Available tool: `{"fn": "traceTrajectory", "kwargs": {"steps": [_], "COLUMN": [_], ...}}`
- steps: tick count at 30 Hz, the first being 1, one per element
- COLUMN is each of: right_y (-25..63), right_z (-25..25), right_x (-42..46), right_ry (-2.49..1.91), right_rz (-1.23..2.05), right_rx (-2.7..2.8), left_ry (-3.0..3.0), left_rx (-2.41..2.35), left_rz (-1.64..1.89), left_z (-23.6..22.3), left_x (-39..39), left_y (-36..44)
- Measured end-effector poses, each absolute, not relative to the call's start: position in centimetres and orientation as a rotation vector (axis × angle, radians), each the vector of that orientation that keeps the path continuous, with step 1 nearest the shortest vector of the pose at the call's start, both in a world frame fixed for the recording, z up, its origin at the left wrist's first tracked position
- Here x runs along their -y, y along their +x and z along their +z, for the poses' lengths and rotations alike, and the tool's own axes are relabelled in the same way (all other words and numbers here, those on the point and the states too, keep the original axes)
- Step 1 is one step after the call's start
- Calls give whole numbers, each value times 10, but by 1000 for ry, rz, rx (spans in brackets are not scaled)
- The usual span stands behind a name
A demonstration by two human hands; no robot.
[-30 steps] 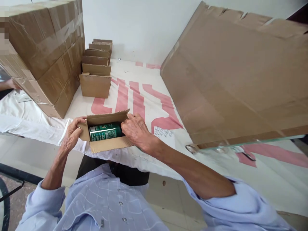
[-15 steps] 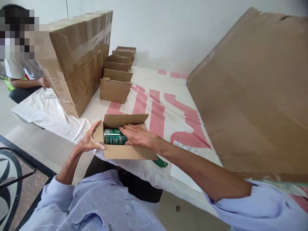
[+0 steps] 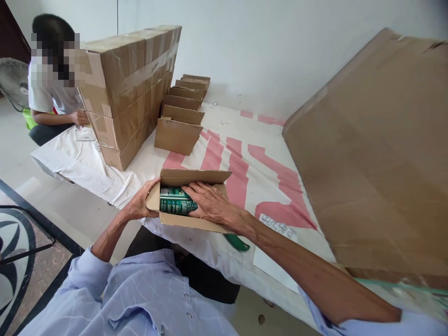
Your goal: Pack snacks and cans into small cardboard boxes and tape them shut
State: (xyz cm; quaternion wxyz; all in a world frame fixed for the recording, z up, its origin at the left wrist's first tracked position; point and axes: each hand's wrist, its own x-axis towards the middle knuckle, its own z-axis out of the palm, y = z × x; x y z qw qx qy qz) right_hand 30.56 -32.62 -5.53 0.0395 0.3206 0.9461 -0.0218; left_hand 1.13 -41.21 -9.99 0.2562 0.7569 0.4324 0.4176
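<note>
A small open cardboard box (image 3: 196, 222) sits at the table's near edge, its long flaps folded outward. Inside lies a green can (image 3: 177, 201) with white print, on its side. My left hand (image 3: 144, 200) grips the box's left end, the fingers behind the end flap and the thumb low near the front corner. Reaching into the box, my right hand (image 3: 210, 201) is closed over the right part of the can, its fingers on the far side and the thumb on the near side. That hand hides the rest of the box's contents.
Taped cartons (image 3: 122, 79) are stacked at the left, beside a row of small open boxes (image 3: 178, 135). A large cardboard carton (image 3: 378, 154) stands at the right. Near the table edge lie a green curved object (image 3: 237, 242) and white paper (image 3: 271, 266). Another person (image 3: 56, 100) sits far left.
The camera view has shifted, so the scene sits further right and slightly lower. My left thumb has slid lower on the box's corner. My right hand stays on the can.
</note>
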Motion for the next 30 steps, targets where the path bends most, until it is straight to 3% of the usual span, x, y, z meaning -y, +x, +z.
{"fn": "traceTrajectory", "kwargs": {"steps": [8,14,18,21,25,30], "right_y": [319,346,360,361,345,324], "right_z": [31,83,89,87,86,84], "right_x": [326,318,311,311,314,308], "right_ry": [1004,1293,1443,1410,1304,1241], "right_rz": [-173,-974,-1543,-1793,-2028,-2344], "right_rx": [-3160,-3216,-3078,-3020,-2936,-2890], "left_ry": [2024,1943,1928,1979,2079,1997], "left_rx": [-1129,-1256,-1349,-1457,-1113,-911], "left_rz": [1080,956,882,1041,1190,1419], "left_z": [-90,-87,-56,-14,39,66], "left_x": [396,393,398,396,377,340], "left_y": [7,1,-28,-39,-11,33]}}
